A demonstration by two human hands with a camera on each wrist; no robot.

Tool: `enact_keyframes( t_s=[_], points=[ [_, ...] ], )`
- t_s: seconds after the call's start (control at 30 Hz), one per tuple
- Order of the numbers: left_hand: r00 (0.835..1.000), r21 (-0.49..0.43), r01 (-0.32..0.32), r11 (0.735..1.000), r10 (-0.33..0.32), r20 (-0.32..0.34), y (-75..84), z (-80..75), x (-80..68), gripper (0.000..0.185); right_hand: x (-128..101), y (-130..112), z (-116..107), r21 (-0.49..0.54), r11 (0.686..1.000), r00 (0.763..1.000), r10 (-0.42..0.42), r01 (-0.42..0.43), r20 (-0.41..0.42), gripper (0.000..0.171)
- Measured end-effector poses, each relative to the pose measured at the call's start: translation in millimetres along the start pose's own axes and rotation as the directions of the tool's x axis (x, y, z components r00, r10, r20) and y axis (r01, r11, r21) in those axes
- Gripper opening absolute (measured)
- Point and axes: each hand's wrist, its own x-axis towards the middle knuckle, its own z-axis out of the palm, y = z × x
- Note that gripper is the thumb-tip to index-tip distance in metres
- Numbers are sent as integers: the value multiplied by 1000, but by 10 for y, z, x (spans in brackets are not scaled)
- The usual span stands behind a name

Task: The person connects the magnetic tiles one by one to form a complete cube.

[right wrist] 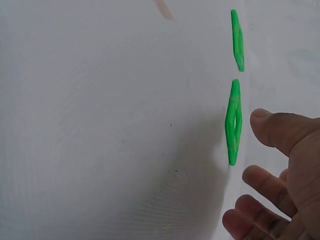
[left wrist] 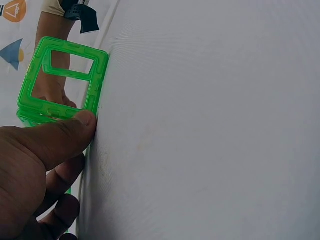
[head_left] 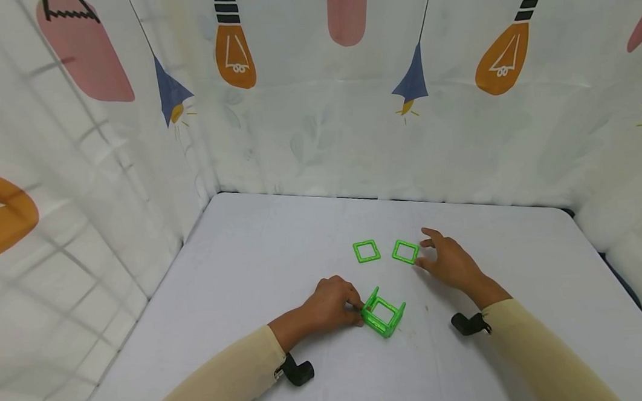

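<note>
My left hand pinches the left edge of several green open-square magnetic tiles joined together, one flat on the table with others upright at its sides. In the left wrist view, my thumb presses the lower edge of this joined piece. My right hand has its fingers apart, holding nothing. Thumb and fingertips are right beside a loose green square tile, also seen edge-on in the right wrist view. A second loose tile lies flat to its left.
The white table reaches back to a white curtain printed with lamps and bulbs. Another curtain wall runs along the left side. Black wrist cameras hang under both sleeves, close over the tabletop.
</note>
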Motion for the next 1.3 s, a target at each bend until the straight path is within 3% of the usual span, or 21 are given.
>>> enact_keyframes(
  t_s=[0.47, 1.0, 1.3],
  points=[
    [1000, -1, 1, 1000, -1, 3, -10, -4, 4, 23, 126, -11, 49, -13, 999, 997, 36, -35, 64, 84],
    [1000, -4, -8, 1000, 8, 1, -32, 14, 7, 22, 148, -14, 75, -57, 998, 1000, -3, 3, 7, 83],
    [1000, 2, -8, 1000, 8, 4, -32, 20, 14, 23, 123, -41, 70, -100, 995, 1000, 12, -13, -11, 68]
  ],
)
